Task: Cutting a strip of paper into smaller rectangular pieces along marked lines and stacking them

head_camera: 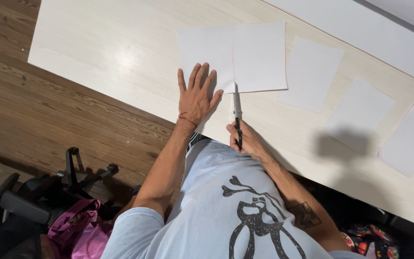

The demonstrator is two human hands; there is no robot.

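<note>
My left hand (196,96) lies flat, fingers spread, on the paper sheet (233,57); my right hand (245,139) is clamped on scissors (237,112) at its edge.

Three loose white sheets lie in a row on the pale worktop (97,43): one sheet (310,74) nearest the middle, a second sheet (360,115) beside it, a third sheet (410,139) at the edge. A wooden floor (20,110) runs alongside. A black chair base (73,180) stands on it, just beside a pink bag (80,230). A flowered cloth (372,242) shows under the worktop.
</note>
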